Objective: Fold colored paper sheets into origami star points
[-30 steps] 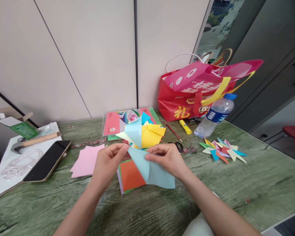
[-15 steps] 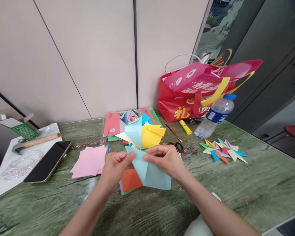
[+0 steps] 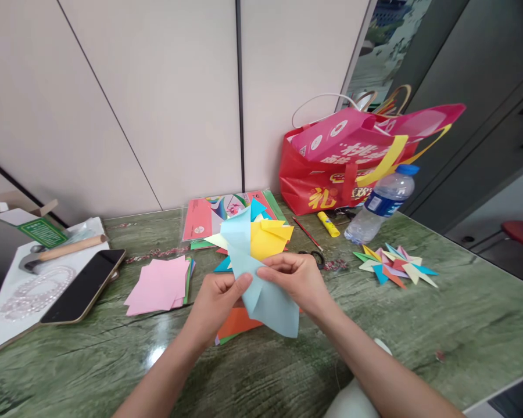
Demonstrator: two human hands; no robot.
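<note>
A light blue sheet of folding paper [image 3: 279, 307], partly folded and creased, is pinched between both my hands above the table. My left hand [image 3: 220, 299] grips its left edge between thumb and fingers. On the upper right part, my right hand [image 3: 294, 278] pinches it with thumb and forefinger. Below the sheet lie orange paper squares [image 3: 239, 322], mostly covered. Just beyond my hands are folded paper pieces, among them a yellow one [image 3: 265, 238] and another light blue one [image 3: 237, 229].
Pink paper squares [image 3: 159, 284] lie left, near a phone [image 3: 85, 287] and hammer [image 3: 65, 249]. At right are a folded paper star [image 3: 396, 264], water bottle [image 3: 381, 203], glue stick [image 3: 328, 224], scissors [image 3: 318, 258] and red pencil [image 3: 307, 233]. A red bag [image 3: 318, 174] stands behind.
The light blue sheet has turned and its lower right corner has bent. My left hand has shifted slightly right and down along its edge; my right hand has barely moved.
</note>
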